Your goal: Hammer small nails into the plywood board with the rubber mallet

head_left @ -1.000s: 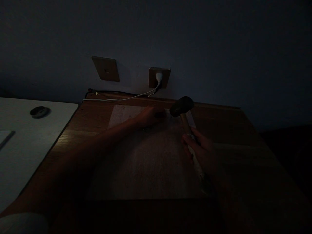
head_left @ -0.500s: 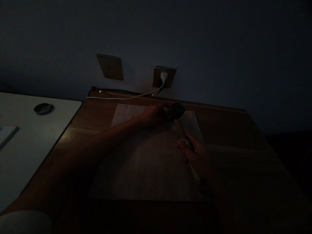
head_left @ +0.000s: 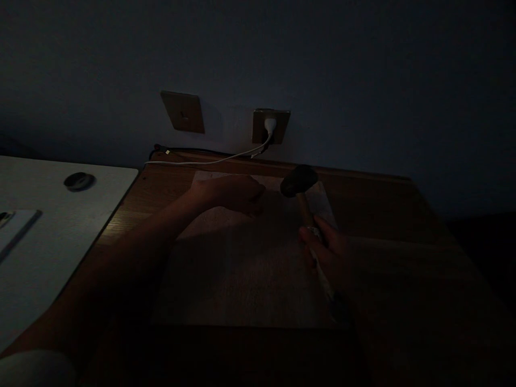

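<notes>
Dim room: white table (head_left: 60, 226) at left, then wooden desk (head_left: 382, 215) bearing a pale board (head_left: 242, 274). On its far part rests the left hand (head_left: 236, 193), fingers curled, grip indiscernible. The right hand (head_left: 331, 253) clasps the hammer (head_left: 300, 181), whose head is near the left fingertips.

very dim and underexposed throughout, with grainy, soft detail. faint light from the left, brightest on the pale white surface (head_left: 60, 231) and the white plug (head_left: 270, 126) at the wall. deep shadow over the left hand (head_left: 236, 192), the right hand (head_left: 332, 252) and the black-headed wooden-handled hammer (head_left: 300, 180). lower corners almost black.
</notes>
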A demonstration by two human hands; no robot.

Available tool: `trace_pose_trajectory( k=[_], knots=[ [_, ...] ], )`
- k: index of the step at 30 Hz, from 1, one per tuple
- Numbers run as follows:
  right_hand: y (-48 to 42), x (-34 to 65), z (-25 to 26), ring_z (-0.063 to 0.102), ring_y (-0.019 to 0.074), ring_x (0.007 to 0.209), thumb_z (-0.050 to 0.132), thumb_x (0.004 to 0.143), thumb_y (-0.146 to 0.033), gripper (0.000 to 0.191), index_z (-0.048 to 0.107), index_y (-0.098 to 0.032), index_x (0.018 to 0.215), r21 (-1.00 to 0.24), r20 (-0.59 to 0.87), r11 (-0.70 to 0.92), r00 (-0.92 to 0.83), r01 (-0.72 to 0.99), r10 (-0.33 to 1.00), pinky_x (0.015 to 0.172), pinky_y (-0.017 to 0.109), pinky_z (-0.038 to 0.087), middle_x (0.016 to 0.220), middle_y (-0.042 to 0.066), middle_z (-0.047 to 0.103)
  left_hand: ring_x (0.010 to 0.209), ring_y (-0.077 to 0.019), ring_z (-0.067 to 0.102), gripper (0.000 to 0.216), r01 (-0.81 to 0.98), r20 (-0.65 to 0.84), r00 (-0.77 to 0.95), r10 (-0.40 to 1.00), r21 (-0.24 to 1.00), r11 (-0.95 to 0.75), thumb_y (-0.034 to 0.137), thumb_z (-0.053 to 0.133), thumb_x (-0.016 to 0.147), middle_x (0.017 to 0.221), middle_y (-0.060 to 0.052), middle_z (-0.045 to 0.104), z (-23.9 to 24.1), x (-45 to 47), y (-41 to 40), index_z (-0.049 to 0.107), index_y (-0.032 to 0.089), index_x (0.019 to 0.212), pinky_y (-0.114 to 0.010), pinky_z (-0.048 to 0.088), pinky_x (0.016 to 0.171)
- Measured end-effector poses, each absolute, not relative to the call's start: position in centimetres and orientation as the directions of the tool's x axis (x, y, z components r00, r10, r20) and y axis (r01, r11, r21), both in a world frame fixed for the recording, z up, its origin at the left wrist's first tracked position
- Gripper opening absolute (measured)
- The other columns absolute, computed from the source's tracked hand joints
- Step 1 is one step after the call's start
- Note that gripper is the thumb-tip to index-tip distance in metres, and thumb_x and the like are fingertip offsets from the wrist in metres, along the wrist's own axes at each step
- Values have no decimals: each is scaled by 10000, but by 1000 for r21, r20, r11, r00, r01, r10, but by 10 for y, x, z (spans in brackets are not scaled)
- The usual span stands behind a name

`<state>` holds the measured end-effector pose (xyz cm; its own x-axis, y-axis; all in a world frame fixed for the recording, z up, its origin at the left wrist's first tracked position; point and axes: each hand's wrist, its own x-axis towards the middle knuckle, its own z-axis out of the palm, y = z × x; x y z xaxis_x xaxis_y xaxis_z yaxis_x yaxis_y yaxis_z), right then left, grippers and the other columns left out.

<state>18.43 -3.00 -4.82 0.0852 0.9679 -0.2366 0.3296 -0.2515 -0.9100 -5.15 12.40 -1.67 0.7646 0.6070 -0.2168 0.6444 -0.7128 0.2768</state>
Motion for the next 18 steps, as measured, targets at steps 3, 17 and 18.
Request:
trace_pose_trajectory(
  k=[3, 17, 18],
  knots=[
    [-30, 185, -50, 427, 106, 339, 624, 913, -614, 364, 564, -255, 895, -913, -241, -256, 85, 319, 967, 322, 220, 371, 468, -101, 484, 723, -217, 667, 229, 613, -230, 790, 568, 321, -722, 415, 712, 856, 833, -67, 748, -23, -48, 121, 723, 189, 817, -310, 434, 648],
    [-31, 186, -49, 421, 96, 337, 627, 929, -590, 345, 569, -252, 891, -924, -251, -260, 68, 282, 966, 326, 209, 367, 466, -100, 495, 750, -144, 679, 111, 314, 122, 773, 623, 780, -542, 253, 711, 827, 844, -25, 738, -44, -51, 147, 718, 175, 906, -244, 503, 690],
    [-31, 186, -49, 421, 97, 338, 629, 928, -592, 346, 573, -252, 900, -924, -249, -259, 70, 282, 966, 324, 209, 369, 468, -100, 499, 755, -147, 680, 138, 314, 118, 760, 639, 794, -521, 279, 718, 830, 843, -30, 739, -48, -52, 149, 720, 170, 914, -248, 508, 691]
  ],
)
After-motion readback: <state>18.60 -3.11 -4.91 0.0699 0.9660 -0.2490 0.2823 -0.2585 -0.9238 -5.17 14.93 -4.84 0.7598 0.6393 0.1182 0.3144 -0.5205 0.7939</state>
